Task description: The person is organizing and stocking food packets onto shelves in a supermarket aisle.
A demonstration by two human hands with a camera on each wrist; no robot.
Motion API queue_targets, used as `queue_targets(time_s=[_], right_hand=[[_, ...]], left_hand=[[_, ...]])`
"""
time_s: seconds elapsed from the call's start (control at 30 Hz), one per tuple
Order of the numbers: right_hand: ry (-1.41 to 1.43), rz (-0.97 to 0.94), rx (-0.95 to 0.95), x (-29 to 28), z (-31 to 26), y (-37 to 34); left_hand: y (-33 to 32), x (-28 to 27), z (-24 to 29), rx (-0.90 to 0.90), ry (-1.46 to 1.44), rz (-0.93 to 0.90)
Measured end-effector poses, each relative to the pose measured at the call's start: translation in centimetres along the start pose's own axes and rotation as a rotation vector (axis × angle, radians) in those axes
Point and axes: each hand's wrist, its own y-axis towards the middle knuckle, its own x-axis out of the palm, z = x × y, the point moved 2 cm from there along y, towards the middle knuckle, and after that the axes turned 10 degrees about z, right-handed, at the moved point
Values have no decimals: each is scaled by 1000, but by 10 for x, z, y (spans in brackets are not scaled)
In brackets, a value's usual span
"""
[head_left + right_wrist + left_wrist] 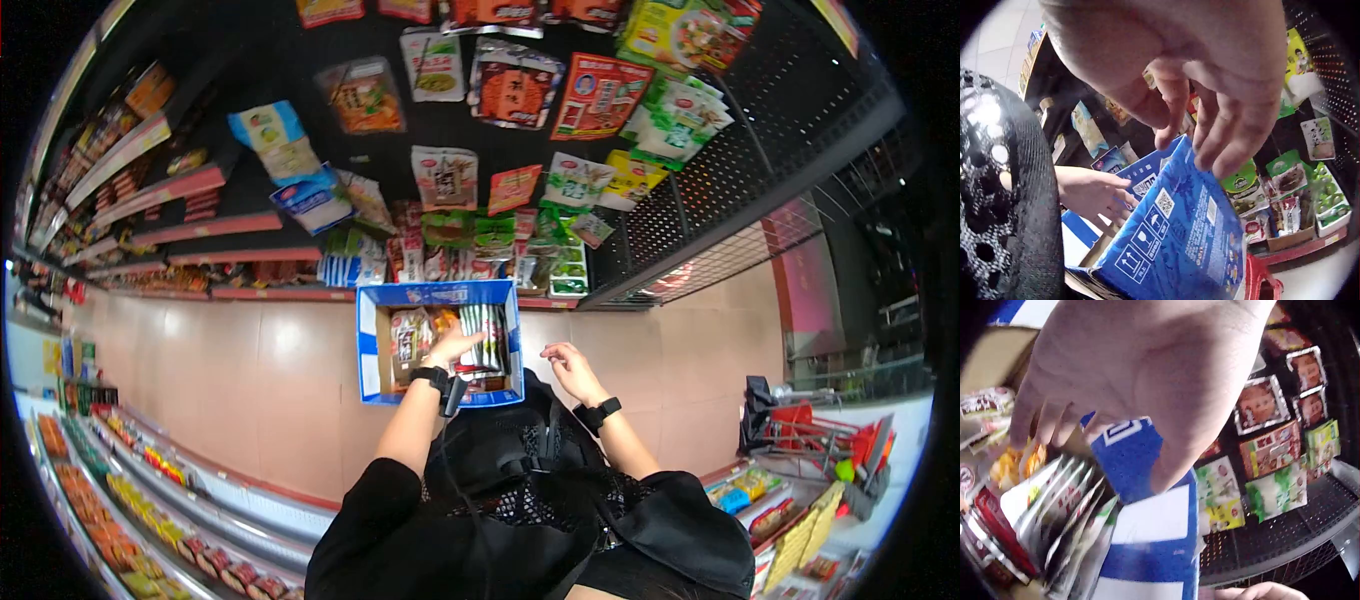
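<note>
A blue cardboard box (368, 350) with an uncovered top stands before the person, holding several snack packets. My left hand (455, 346) reaches in over the contents, fingers pointing down and thumb spread apart. In the left wrist view its fingertips are close to an orange packet (1007, 469). Beside that, a row of slim white-and-green packets (1072, 512) stands on edge. A pale packet with dark print (408, 335) lies at the box's left side. My right hand (572, 368) hovers just outside the right wall, its fingers loosely bent with nothing between them.
Black shelving ahead carries hanging packets (515, 85) and a lower row of bagged goods (470, 232). A wire mesh shelf (730, 240) juts out at right. Red plastic (1263, 278) shows below the box. Chiller shelves (190, 500) stand behind left, a cart (815, 430) behind right.
</note>
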Motion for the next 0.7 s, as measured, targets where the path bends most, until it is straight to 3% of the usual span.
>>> queue_targets(time_s=[0.03,0.1,0.17,0.37,0.57,0.7], right_hand=[[-7,29,5,-4,-2,-3],[-19,38,54,-10,-2,-12],[-58,72,56,-16,2,-21],[-72,84,202,-40,22,-45],[-38,29,263,-45,36,-45],[-72,-15,268,-44,41,-35]], left_hand=[[-24,7,50,-121,353,84],[-9,26,34,-181,635,92],[0,38,22,-298,601,17],[0,54,20,-485,802,300],[3,57,13,-456,858,451],[1,54,24,-503,777,392]])
